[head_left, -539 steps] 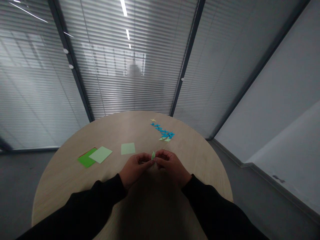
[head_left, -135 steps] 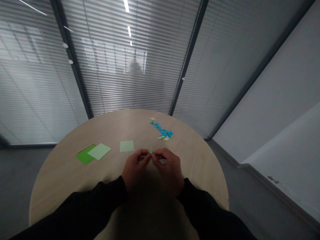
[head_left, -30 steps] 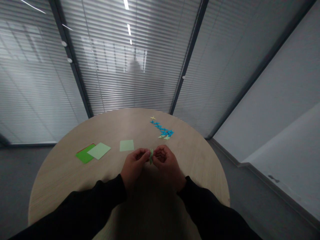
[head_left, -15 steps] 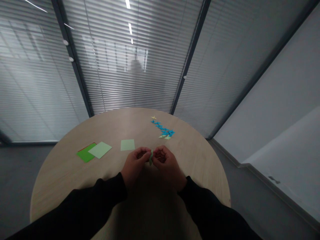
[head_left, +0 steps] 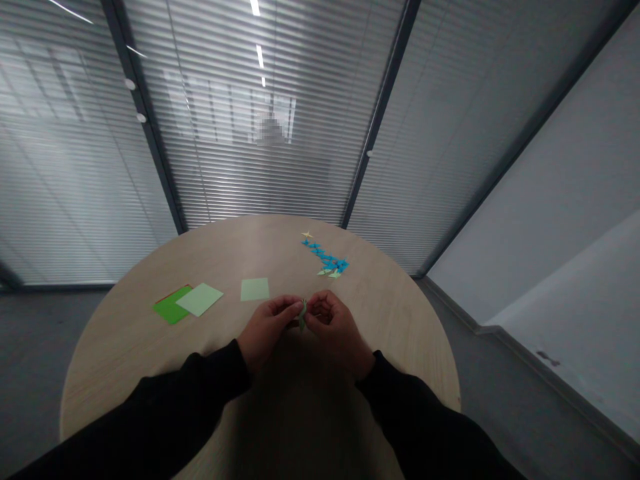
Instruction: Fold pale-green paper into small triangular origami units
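Observation:
A small folded piece of light green paper (head_left: 302,316) stands upright between my hands, above the near middle of the table. My left hand (head_left: 270,327) pinches it from the left, thumb on top. From the right, my right hand (head_left: 336,328) grips it with its fingers curled in. The fingertips hide part of the folds. Just beyond my left hand lies a flat pale green square sheet (head_left: 255,289). Past my right hand is a group of small folded blue paper pieces (head_left: 330,260), with some pale green folded ones (head_left: 334,274) at its near end.
On the left of the round wooden table (head_left: 115,347), another pale green sheet (head_left: 200,300) overlaps a stack of bright green paper (head_left: 171,308) with a red edge. A yellow folded paper piece (head_left: 307,235) lies at the far side. Blinds (head_left: 260,173) hang behind glass beyond the table.
My left hand has shifted slightly, its thumb now reaching further over the folded paper. The paper stays held between both hands; the other papers have not moved.

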Motion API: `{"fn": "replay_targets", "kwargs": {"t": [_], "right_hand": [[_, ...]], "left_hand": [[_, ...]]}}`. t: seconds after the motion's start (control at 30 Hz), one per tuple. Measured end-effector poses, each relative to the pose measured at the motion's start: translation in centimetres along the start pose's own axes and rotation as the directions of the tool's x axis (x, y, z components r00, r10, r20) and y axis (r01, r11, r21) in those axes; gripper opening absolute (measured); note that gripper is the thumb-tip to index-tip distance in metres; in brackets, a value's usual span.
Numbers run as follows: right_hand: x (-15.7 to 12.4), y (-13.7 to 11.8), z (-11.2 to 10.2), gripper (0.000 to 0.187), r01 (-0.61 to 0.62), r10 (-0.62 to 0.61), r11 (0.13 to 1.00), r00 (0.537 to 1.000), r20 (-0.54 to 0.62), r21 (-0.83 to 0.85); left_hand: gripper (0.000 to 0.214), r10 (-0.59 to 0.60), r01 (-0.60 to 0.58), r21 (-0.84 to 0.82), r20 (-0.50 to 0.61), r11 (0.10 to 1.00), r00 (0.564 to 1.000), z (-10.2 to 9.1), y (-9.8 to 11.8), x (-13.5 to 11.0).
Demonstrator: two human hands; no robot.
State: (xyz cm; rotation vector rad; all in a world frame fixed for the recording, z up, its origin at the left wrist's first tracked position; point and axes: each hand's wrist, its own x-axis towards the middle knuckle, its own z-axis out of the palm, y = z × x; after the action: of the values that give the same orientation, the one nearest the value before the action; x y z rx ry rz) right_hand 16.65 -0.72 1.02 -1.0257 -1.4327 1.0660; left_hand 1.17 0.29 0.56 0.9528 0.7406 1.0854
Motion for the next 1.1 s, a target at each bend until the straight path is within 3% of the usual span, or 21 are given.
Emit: {"fn": "replay_targets", "kwargs": {"t": [0.57,0.8,0.9,1.0,1.1], "right_hand": [[0.0,0.8,0.1,0.022,-0.007,0.007,1.0,1.0,0.026,0.002],[0.2,0.9,0.1,0.024,-0.02,0.022,0.994,1.0,-0.017,0.104],[0.3,0.6,0.0,0.032,-0.002,0.017,0.986,0.996,-0.087,0.166],[0.2,0.4,-0.1,0.042,0.053,-0.037,0.983,0.995,-0.096,0.176],[0.0,0.6,0.0,0.045,0.109,-0.097,0.984,0.991,-0.091,0.139]], "left_hand": [[0.035,0.102,-0.083,0.215,-0.076,0.973,0.992,0.0,-0.3,0.2],[0.035,0.182,-0.149,0.267,-0.103,0.952,0.978,0.1,-0.5,0.3],[0.035,0.203,-0.183,0.237,-0.06,0.954,0.977,0.2,-0.6,0.1],[0.031,0.244,-0.237,0.339,0.023,0.911,0.969,0.4,-0.6,-0.3],[0.024,0.317,-0.293,0.449,0.022,0.844,0.948,0.5,-0.3,-0.7]]}}
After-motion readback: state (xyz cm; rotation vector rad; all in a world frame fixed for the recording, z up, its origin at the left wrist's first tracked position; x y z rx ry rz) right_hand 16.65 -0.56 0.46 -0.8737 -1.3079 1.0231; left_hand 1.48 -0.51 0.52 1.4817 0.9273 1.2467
